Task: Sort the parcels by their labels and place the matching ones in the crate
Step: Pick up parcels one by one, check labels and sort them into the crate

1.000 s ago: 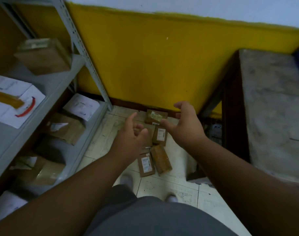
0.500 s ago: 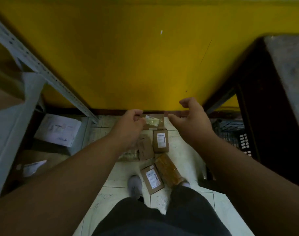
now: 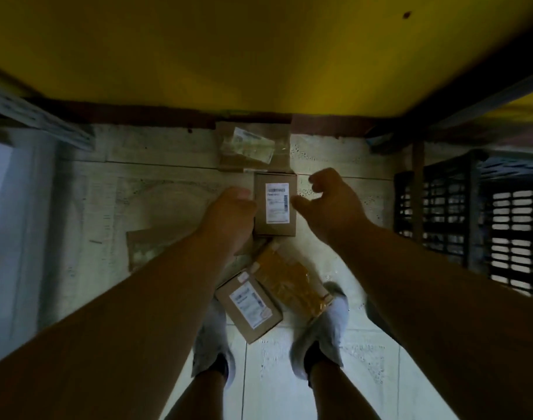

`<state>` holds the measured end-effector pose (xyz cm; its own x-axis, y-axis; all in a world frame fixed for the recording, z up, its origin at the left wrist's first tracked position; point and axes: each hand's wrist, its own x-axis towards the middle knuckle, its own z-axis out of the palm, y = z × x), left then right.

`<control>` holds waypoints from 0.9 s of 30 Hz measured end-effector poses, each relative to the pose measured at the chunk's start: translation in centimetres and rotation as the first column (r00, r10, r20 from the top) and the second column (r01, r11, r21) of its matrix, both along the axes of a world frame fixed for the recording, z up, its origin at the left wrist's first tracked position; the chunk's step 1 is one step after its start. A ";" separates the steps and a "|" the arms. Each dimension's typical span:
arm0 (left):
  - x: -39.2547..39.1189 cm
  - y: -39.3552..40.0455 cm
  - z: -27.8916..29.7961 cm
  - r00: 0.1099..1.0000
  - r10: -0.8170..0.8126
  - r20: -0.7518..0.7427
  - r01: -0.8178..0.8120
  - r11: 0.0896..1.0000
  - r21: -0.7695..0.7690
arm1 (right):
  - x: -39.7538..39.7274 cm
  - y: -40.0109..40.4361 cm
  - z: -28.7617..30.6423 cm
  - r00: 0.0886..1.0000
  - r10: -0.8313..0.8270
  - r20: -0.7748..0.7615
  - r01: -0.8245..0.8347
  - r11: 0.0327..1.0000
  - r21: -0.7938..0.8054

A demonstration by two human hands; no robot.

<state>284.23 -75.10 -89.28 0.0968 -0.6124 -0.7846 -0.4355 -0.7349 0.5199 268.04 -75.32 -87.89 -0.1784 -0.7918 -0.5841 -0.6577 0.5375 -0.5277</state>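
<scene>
Parcel (image 3: 275, 204) on floor, left hand (image 3: 228, 219) touching its edge, grip unclear; right hand (image 3: 328, 204) beside it, loosely curled, empty.

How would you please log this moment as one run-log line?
left hand: touching small brown cardboard parcel with white label | right hand: near it, empty | black slatted plastic crate: at right

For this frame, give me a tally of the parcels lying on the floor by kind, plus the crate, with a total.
Brown cardboard parcels with a white printed label: 2, one between the hands, one by the feet
Brown parcel with a clear plastic pouch on it: 1
Yellow padded parcel: 1
Brown parcel partly hidden under the left arm: 1
Black slatted crate: 1
Total: 6
</scene>
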 end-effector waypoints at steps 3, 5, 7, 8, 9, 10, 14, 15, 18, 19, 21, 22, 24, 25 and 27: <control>-1.5 -0.8 -9.1 0.998 0.028 0.047 -0.030 0.999 0.038 | -0.3 0.3 -9.7 1.000 0.015 0.004 -0.015 1.000 0.023; -2.5 -1.1 -14.4 0.999 0.011 0.045 -0.013 0.999 0.040 | -0.3 0.2 -15.4 1.000 0.004 0.003 -0.004 1.000 0.031; -3.4 -1.3 -18.9 0.999 0.007 0.036 -0.008 1.000 0.025 | -0.3 0.2 -20.4 1.000 -0.025 -0.001 0.025 0.999 0.045; -3.8 -1.3 -20.7 0.999 0.004 0.043 -0.005 1.000 0.017 | -0.4 0.1 -22.7 0.999 -0.044 -0.008 0.045 0.997 0.056; -4.0 -1.4 -22.6 0.998 0.003 0.058 -0.003 1.000 0.006 | -0.5 0.1 -24.7 0.998 -0.060 -0.016 0.061 0.996 0.072; -4.1 -1.5 -24.3 0.997 -0.014 0.081 0.015 1.000 -0.010 | -0.7 0.0 -26.7 0.997 -0.075 -0.025 0.077 0.993 0.089; -4.5 -3.2 -29.2 0.975 -0.103 0.198 0.110 0.994 -0.026 | -1.4 -1.3 -32.6 0.989 -0.112 -0.096 0.123 0.984 0.125; -4.7 -3.7 -30.1 0.972 -0.110 0.206 0.114 0.993 -0.007 | -1.6 -1.8 -33.4 0.987 -0.119 -0.110 0.132 0.983 0.126; -5.7 -5.1 -31.4 0.983 -0.065 0.169 0.052 0.996 0.077 | -1.4 -2.7 -35.0 0.977 -0.202 -0.065 0.210 0.960 0.186; -5.8 -5.4 -31.5 0.986 -0.020 0.167 0.005 0.996 0.092 | -1.3 -2.8 -35.1 0.968 -0.247 -0.041 0.250 0.945 0.210; -6.0 -5.5 -30.6 0.982 0.044 0.183 -0.056 0.997 0.060 | -1.5 -2.9 -34.3 0.945 -0.327 -0.018 0.323 0.921 0.220; -6.0 -5.3 -29.6 0.981 0.051 0.186 -0.059 0.998 0.035 | -1.7 -2.8 -33.2 0.938 -0.347 -0.014 0.341 0.915 0.214; -5.9 -4.3 -26.9 0.984 0.059 0.169 -0.059 0.998 -0.007 | -2.1 -2.6 -29.8 0.922 -0.386 -0.029 0.386 0.912 0.137; -5.9 -3.8 -25.0 0.985 0.083 0.150 -0.079 0.996 -0.034 | -2.1 -2.4 -27.5 0.911 -0.412 -0.014 0.412 0.908 0.078; -5.4 -3.1 -19.9 0.978 0.175 0.111 -0.162 0.980 -0.114 | -1.5 -2.2 -22.0 0.896 -0.439 0.068 0.442 0.897 -0.029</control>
<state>278.82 -78.22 -109.17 0.2950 -0.6566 -0.6942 -0.3737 -0.7479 0.5486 266.56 -77.50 -109.85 -0.4818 -0.6641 -0.5717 -0.3264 0.7414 -0.5863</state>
